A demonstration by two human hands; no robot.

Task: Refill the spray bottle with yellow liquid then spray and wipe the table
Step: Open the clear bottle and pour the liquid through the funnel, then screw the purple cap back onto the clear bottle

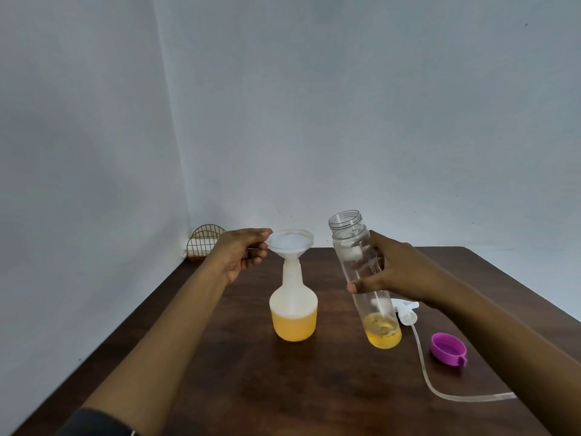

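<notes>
Spray bottle of translucent white plastic point(294, 298) stands upright on the dark wooden table point(251, 388), its lower part filled with yellow liquid. A white plastic funnel point(290, 242) sits in its neck; my left hand point(243, 254) pinches the funnel's rim. My right hand point(391, 275) is wrapped around a clear, uncapped plastic bottle point(358, 256), tilted, with a little yellow liquid at its base. Near it lie the white trigger sprayer head point(407, 311) with its tube, and a purple cap point(448, 349).
</notes>
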